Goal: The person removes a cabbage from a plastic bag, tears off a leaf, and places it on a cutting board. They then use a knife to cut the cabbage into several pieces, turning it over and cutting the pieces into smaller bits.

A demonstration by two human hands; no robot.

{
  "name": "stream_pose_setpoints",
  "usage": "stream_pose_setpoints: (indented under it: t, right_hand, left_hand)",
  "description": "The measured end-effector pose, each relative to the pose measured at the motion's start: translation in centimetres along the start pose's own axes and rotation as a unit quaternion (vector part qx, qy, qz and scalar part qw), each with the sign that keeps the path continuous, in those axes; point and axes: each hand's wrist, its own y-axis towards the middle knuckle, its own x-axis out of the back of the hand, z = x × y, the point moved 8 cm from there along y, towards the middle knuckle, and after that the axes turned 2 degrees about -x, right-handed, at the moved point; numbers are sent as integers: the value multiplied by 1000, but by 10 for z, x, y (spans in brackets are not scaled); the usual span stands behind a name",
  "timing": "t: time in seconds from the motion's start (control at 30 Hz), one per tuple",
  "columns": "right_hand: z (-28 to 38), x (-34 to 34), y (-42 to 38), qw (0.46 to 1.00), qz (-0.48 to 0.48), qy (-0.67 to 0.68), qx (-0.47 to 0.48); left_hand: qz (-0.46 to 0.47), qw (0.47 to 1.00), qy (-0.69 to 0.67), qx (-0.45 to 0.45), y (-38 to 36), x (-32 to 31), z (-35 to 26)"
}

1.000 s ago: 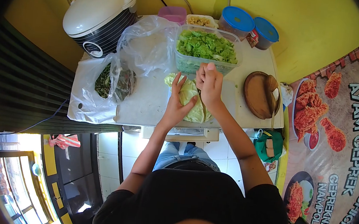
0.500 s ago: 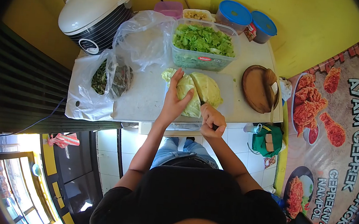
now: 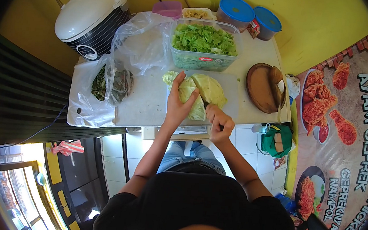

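Note:
A pale green cabbage (image 3: 210,90) lies on a whitish cutting board (image 3: 235,86), with a dark gap running through it. My left hand (image 3: 180,103) presses on its left part, thumb and fingers spread over the leaves. In my right hand (image 3: 219,122) is a knife (image 3: 205,103), its dark handle end showing below the fist and its blade mostly hidden in the gap of the cabbage. Behind the cabbage stands a clear tub (image 3: 200,60) filled with chopped green leaves (image 3: 205,39).
A stone mortar (image 3: 259,87) with a pestle sits at the right. Plastic bags (image 3: 140,40) and a rice cooker (image 3: 91,17) are at the left. Blue-lidded containers (image 3: 237,9), a pink tub (image 3: 167,8) and a small food box (image 3: 197,13) line the back.
My right hand has shifted slightly and turned with the knife, and more of the handle shows. The whole view has moved a little; my left hand stays on the cabbage.

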Motion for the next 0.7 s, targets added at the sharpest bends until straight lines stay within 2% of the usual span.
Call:
stream_pose_setpoints:
  t: [0.1,0.17,0.43,0.5,0.53,0.6,0.63,0.7]
  right_hand:
    - [1,3,-24,999,1,-11,52]
    - [3,8,-33,994,-49,-17,93]
    - [1,11,-42,984,-68,-5,163]
    - [1,8,-28,993,-50,7,108]
    - [4,8,-20,993,-49,7,110]
    - [-2,9,1,997,-49,52,28]
    - [3,10,11,997,-50,51,27]
    - [-11,17,20,985,-100,78,-113]
  left_hand:
    - [5,1000,4,9,-3,0,-2]
    - [5,1000,-4,9,-3,0,0]
    - [19,999,-46,22,-4,-1,0]
    - [25,998,-40,35,-1,-1,5]
    - [24,998,-40,33,0,-1,5]
    - [29,996,-71,50,-2,-2,8]
    - [29,996,-71,51,-3,-3,8]
    - [34,999,-29,6,-7,-5,1]
